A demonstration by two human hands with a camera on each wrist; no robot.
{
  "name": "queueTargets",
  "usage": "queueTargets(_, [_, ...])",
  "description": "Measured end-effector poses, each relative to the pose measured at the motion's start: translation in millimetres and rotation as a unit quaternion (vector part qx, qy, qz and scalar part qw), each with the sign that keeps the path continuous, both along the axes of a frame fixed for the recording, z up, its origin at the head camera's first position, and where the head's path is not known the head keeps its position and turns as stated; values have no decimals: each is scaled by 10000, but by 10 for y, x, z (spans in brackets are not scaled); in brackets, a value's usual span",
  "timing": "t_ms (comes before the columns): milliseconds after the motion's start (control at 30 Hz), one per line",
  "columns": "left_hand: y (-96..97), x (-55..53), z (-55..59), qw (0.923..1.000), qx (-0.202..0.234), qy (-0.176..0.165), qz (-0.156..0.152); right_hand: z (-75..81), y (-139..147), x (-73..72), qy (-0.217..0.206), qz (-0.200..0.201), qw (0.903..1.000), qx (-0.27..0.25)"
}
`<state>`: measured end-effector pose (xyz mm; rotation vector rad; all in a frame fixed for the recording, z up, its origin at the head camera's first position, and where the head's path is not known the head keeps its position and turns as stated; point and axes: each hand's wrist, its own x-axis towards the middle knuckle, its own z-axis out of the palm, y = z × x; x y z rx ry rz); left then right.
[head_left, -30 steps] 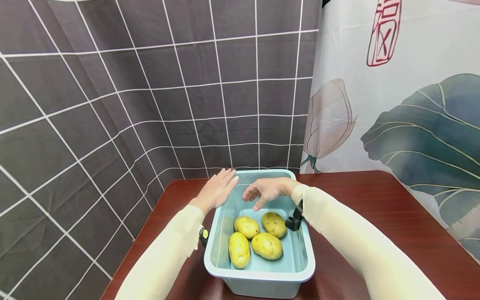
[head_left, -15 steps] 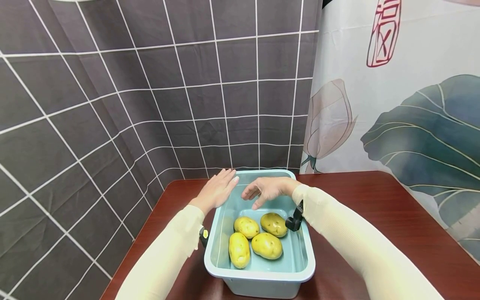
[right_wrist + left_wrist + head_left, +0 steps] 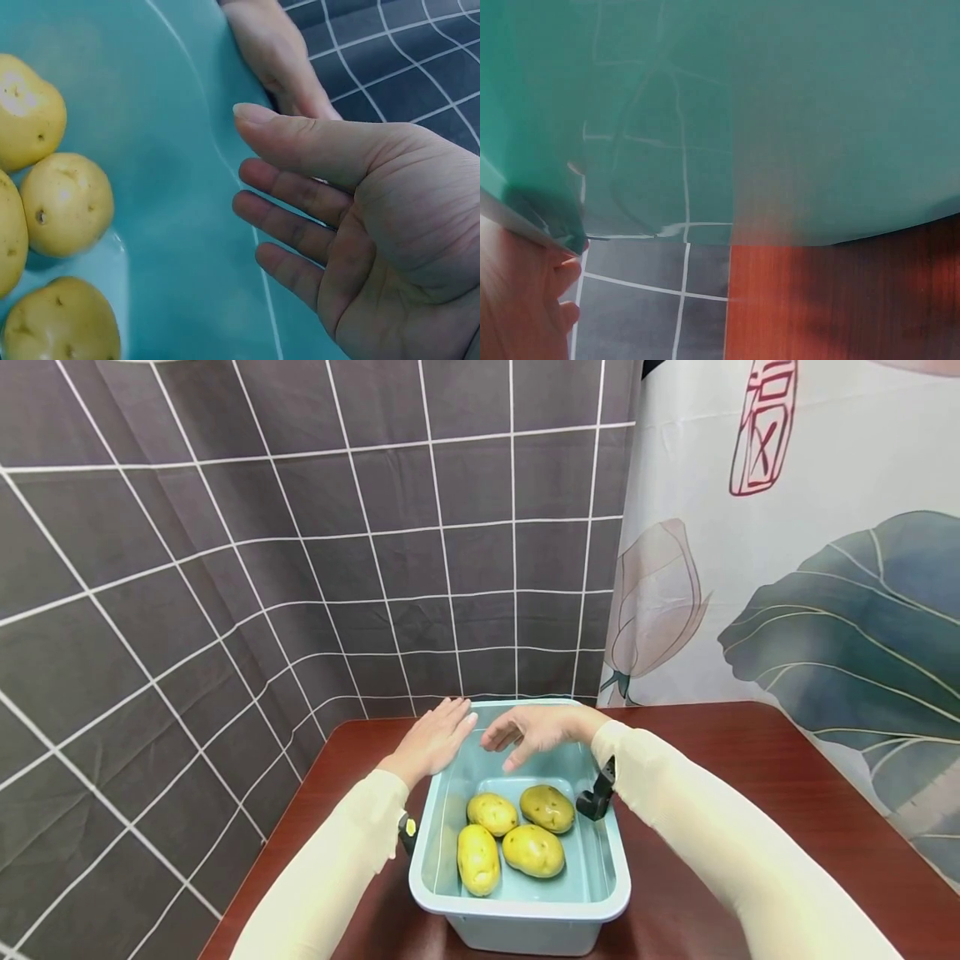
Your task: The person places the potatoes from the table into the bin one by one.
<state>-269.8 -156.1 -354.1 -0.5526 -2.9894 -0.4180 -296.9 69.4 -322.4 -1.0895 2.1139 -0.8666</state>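
A light blue plastic bin (image 3: 525, 910) stands on the table with several yellow potatoes (image 3: 533, 852) lying on its floor, grouped toward the near half. My left hand (image 3: 432, 742) rests on the bin's far left rim, fingers extended; in the left wrist view only part of that hand (image 3: 517, 292) shows beside the bin's wall (image 3: 817, 112). Over the far part of the bin hovers my right hand (image 3: 543, 733), its fingers loosely bent and holding nothing. The right wrist view has its palm (image 3: 405, 225) apart from the potatoes (image 3: 67, 204).
A dark red wooden table (image 3: 712, 777) bears the bin. Behind and to the left hangs a dark grey cloth (image 3: 480, 560) with a white grid. A pale curtain (image 3: 675, 460) with lotus prints hangs at the right.
My right hand has shifted slightly to the right and its forearm with it, still above the bin. The left hand and the potatoes have stayed in place.
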Motion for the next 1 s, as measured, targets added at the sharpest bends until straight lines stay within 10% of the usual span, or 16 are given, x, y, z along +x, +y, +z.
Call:
queueTargets(600, [-27, -11, 34, 10000, -4, -26, -82, 147, 595, 48, 631, -207, 9938, -891])
queueTargets(1000, [-23, -16, 20, 9999, -41, -18, -135, -58, 1027, 206, 947, -942, 9730, -1882])
